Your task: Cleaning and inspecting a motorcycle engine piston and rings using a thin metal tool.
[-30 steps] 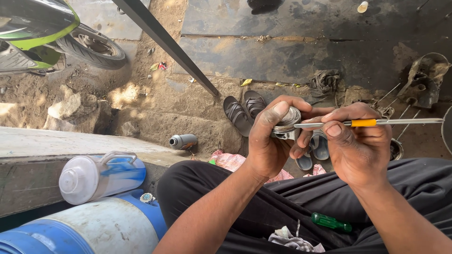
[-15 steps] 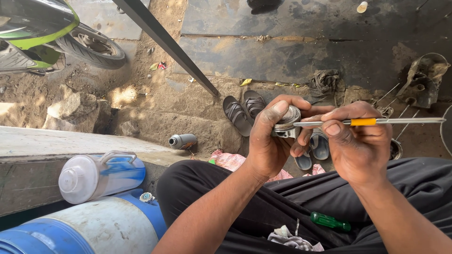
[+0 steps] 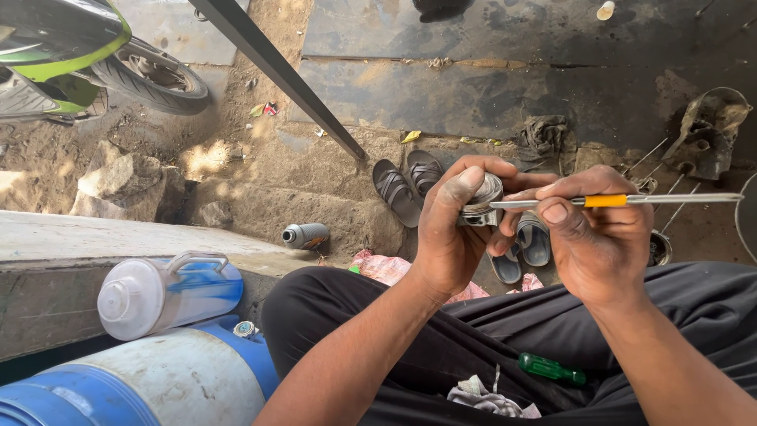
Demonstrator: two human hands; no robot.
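My left hand (image 3: 449, 229) grips a small round metal part (image 3: 481, 199), with the thumb pressed on its top. My right hand (image 3: 593, 237) holds a long thin metal tool with an orange band (image 3: 605, 200), lying level, its tip against the metal part. Both hands are dirty and raised above my lap in black trousers (image 3: 489, 339). A green-handled screwdriver (image 3: 550, 368) and a crumpled whitish rag (image 3: 487, 398) lie on my lap.
A plastic jug (image 3: 162, 293) lies on a blue drum (image 3: 142, 386) at lower left. Below on the ground are two pairs of sandals (image 3: 410, 185), a small grey canister (image 3: 306, 234), a scooter wheel (image 3: 154, 75), a slanting black bar (image 3: 276, 67) and metal scrap (image 3: 706, 130).
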